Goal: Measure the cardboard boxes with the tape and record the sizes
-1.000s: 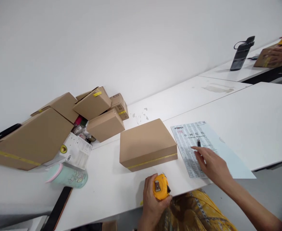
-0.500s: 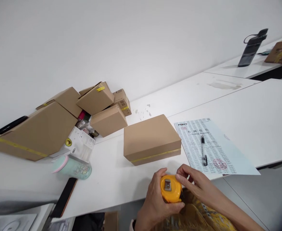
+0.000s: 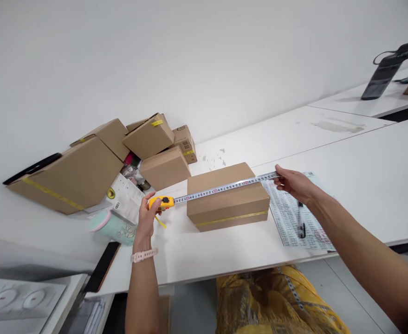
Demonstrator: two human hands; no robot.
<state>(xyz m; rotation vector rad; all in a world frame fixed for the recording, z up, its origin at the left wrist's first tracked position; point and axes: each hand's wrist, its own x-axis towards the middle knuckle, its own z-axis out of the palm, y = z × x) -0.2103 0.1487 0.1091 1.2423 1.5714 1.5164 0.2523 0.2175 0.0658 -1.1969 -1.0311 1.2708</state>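
Observation:
A yellow tape measure (image 3: 163,202) is gripped in my left hand (image 3: 147,214), left of a closed cardboard box (image 3: 224,197). Its silver blade (image 3: 221,189) is drawn out and spans across the top of the box, reaching past both ends. The blade's free end is pinched by my right hand (image 3: 294,184), above a printed sheet (image 3: 283,227) at the box's right. On that sheet lies a black-capped pen (image 3: 301,220). Whether the blade rests on the cardboard or hangs just above it, I cannot tell.
Several cardboard boxes (image 3: 165,168) are stacked against the wall at the left. Near them stand a mint tumbler (image 3: 115,228) and a white package (image 3: 125,197). A dark water bottle (image 3: 383,76) is at the far right. The white table's front edge (image 3: 190,280) runs close to my lap.
My hands have moved apart and up from the table edge. The tape blade is now pulled out over the box, left hand on the case, right hand on the end.

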